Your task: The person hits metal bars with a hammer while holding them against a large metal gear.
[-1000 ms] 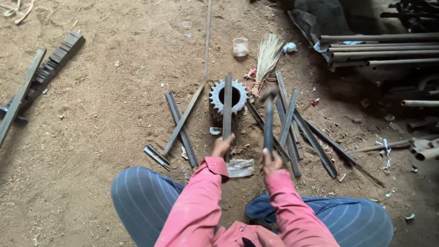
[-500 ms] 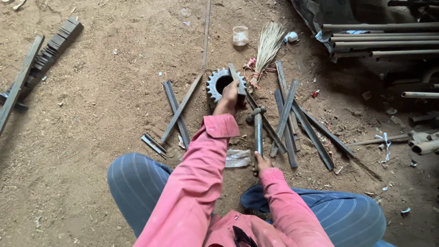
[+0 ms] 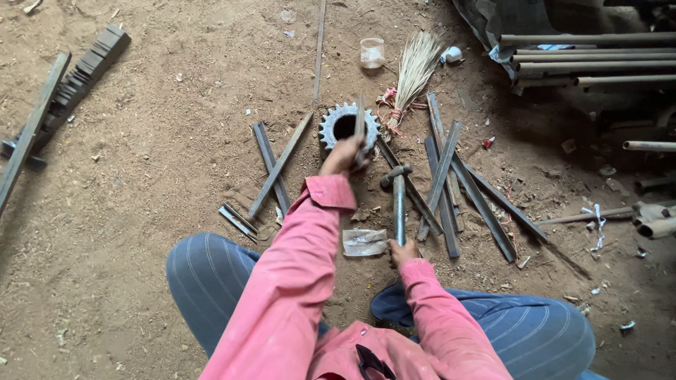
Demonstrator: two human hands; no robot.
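Note:
A toothed metal sprocket (image 3: 338, 121) lies flat on the dirt floor ahead of me. My left hand (image 3: 343, 155) reaches out to it and grips a flat metal bar (image 3: 360, 119) that stands over the sprocket's centre hole. My right hand (image 3: 402, 252) holds the lower end of a metal hammer (image 3: 398, 197), whose head rests just right of my left hand. Both arms wear pink sleeves.
Several flat metal bars (image 3: 451, 179) lie scattered right of the sprocket, and two more bars (image 3: 271, 172) to its left. A straw brush (image 3: 412, 70) and plastic cup (image 3: 372, 52) sit beyond. Pipes (image 3: 584, 60) are stacked top right. A toothed rack (image 3: 77, 77) lies far left. A crumpled plastic wrapper (image 3: 365, 242) is near my knees.
My left hand has stretched forward from near my knees and set its bar on the sprocket. My right hand now holds a hammer and has drawn back.

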